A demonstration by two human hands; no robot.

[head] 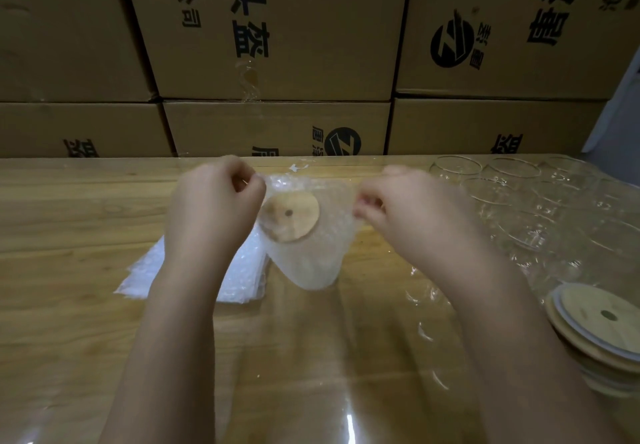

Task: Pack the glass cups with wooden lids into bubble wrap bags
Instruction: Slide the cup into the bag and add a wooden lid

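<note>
Bubble-wrap sheets, the spare bags (239, 281), are stacked flat on the wooden table (69, 201) at the left, partly hidden behind the left forearm. Just right of them, the mouth of one bubble wrap bag (334, 208) is pinched by the curled fingers of the left hand (216, 201). A glass cup (308, 263) is enclosed in it, and the wooden lid (289, 216) is seen through the opening. The opposite edge is pinched by the right hand (398, 201). Empty cups (512, 184) are grouped farther right, with spare lids (602, 322) piled near the edge.

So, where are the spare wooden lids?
Head view: the stack of wooden lids sits at the right, on the table, in front of the empty glass cups.
</note>
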